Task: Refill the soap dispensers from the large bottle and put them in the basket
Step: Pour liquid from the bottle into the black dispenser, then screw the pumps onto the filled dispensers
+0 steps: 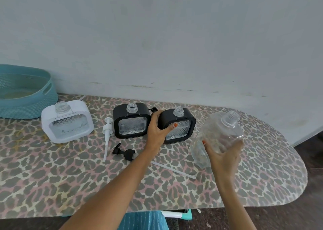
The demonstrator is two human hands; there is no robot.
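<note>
Three square soap dispensers stand uncapped on the leopard-print board: a white one [67, 123] at the left, a black one [131, 123] in the middle, a second black one [181, 125] to its right. My left hand [158, 130] grips the left edge of that right black dispenser, thumb across its clear front. My right hand [222, 157] holds the large clear bottle [219, 133] from below, lifted off the board, tilted, its open neck up and to the right. The teal basket [43, 86] stands at the far left.
A white pump [107, 131] with its tube lies between the white and middle dispensers. A black pump [123, 152] lies in front of the middle one, its white tube [174, 171] running right. Another black pump [153, 110] peeks out behind. The wall runs close behind; the board's rounded end is at right.
</note>
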